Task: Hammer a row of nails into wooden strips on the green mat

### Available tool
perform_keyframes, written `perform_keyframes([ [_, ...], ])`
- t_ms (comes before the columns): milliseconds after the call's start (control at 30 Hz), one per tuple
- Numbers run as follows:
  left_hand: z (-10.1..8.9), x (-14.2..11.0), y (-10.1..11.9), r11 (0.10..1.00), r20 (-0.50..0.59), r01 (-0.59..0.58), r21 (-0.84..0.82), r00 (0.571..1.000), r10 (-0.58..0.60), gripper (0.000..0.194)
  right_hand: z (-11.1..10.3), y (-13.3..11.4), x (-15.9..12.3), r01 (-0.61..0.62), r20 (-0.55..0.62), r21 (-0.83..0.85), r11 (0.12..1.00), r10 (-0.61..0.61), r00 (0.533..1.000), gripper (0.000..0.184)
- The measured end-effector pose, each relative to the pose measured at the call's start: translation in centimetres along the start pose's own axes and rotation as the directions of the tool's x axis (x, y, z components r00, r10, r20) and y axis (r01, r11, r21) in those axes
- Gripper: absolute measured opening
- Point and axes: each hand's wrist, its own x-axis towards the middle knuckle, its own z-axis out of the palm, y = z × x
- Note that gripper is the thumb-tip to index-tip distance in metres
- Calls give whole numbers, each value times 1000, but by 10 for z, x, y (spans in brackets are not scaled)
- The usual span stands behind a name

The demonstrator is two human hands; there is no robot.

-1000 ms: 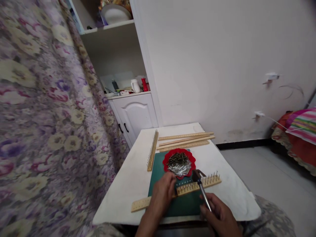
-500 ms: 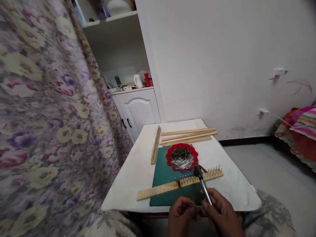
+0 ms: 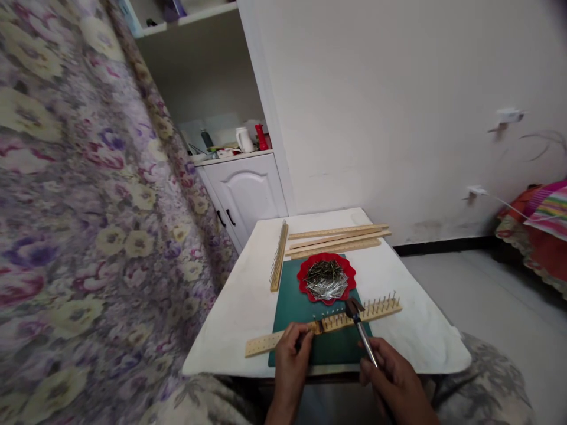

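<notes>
My right hand [image 3: 394, 372] is wrapped around the handle of a hammer [image 3: 364, 336], its dark head raised over the wooden strip. Pinched closed, my left hand [image 3: 293, 351] rests at the middle of a wooden strip [image 3: 261, 346]; a thin nail seems to be between its fingertips, mostly hidden. Upright nails [image 3: 384, 305] stand in rows along the strip's right half, while the left half shows small holes. Under the strip lies a green mat [image 3: 290, 289]. Just behind, a red scalloped dish [image 3: 302, 276] holds dark and silver loose nails [image 3: 328, 283].
A nail-studded strip [image 3: 279, 260] lies at the table's left. Several bare wooden strips [image 3: 339, 239] lie along the back of the white-covered table [image 3: 230, 324]. A floral curtain [image 3: 110, 236] hangs at left, beside a white cabinet [image 3: 248, 192].
My left hand has moved away from my right hand, forward and left onto the strip. The hammer stays in my right hand, its head shifted slightly.
</notes>
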Motion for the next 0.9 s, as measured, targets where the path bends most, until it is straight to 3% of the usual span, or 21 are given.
perform_keyframes([
  [167,8,9,-10,984,28,-62,166,998,58,23,-1,3,0,-14,8,-20,1000,15,1000,39],
  [567,12,10,-9,951,84,-121,283,991,101,21,-5,3,4,-31,52,-54,998,34,998,37],
  [767,13,12,-11,954,92,-98,283,993,75,20,4,-16,12,-72,251,-51,996,83,964,27],
  [900,14,11,-15,953,100,-99,288,992,73,17,17,-22,17,-48,291,-120,992,81,953,21],
])
